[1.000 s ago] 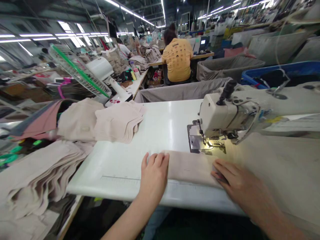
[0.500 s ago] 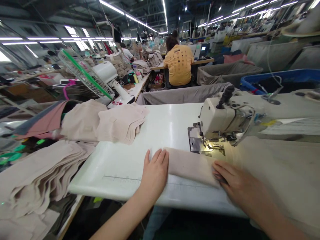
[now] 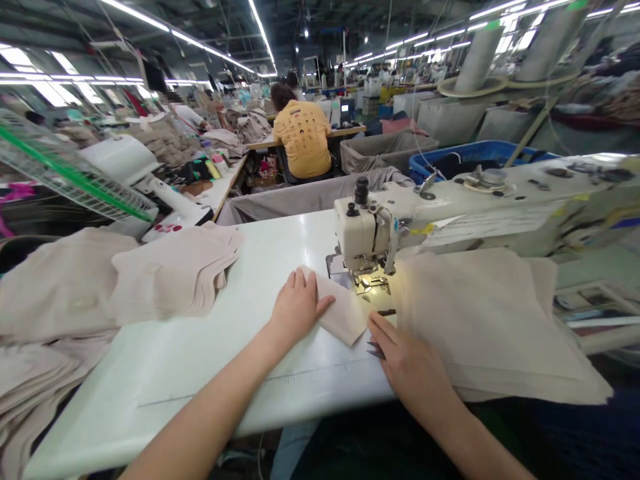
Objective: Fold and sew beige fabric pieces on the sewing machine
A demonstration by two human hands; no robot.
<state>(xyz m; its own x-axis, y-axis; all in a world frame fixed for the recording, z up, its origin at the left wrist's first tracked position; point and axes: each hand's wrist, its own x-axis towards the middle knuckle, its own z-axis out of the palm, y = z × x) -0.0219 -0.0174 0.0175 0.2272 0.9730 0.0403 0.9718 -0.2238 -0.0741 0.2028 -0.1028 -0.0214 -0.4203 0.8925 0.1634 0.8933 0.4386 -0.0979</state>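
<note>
A small folded piece of beige fabric [image 3: 343, 310] lies at a slant on the white table, just in front of the sewing machine's presser foot [image 3: 374, 283]. My left hand [image 3: 297, 307] rests flat on its left end, thumb spread out over the cloth. At the piece's right corner, my right hand [image 3: 407, 363] is closed, fingertips pinching the edge. Dark pointed blades, apparently of thread snips [image 3: 375, 349], stick out from under its fingers; their handles are hidden in the palm. The sewing machine [image 3: 363, 230] stands directly behind the cloth.
Large beige panels [image 3: 480, 320] are stacked right of the needle. More cut pieces [image 3: 170, 270] pile up at the left, near a white fan [image 3: 120, 160]. Beyond the table are a grey cloth-lined bin [image 3: 310, 197], a blue basket [image 3: 425, 163] and a seated person in yellow [image 3: 303, 137].
The view has turned right. The fabric has swung from nearly level to a slant, its right end nearer me. My left thumb now lies over the cloth, and my right hand stays at the right end.
</note>
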